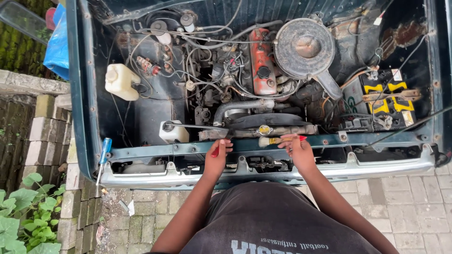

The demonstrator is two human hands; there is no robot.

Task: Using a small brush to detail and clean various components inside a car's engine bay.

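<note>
Left hand [216, 157]: near the middle, resting on the front bar [155, 151] of the car. The fingers are curled around a small red tool [215, 151]. I can't tell what kind it is.
Right hand [296, 149]: just right of the left hand, on the same bar. It is shut around a paintbrush [278, 140] with a red handle. The bristles point left.
Blue screwdriver [104, 153]: one, far left on the bar, leaning at the edge.
Radiator cap [264, 130]: one, just past the brush.
White tanks: two, a small one [173, 134] left of the hands and a bigger one [120, 81] farther back.
Round air filter [303, 48]: one, far and to the right.
Battery [383, 101]: one, far right, with yellow marks.
What could go wrong: the screwdriver could slip off if the bar gets bumped. Brush hairs or dirt could fall down into the engine [245, 89].
</note>
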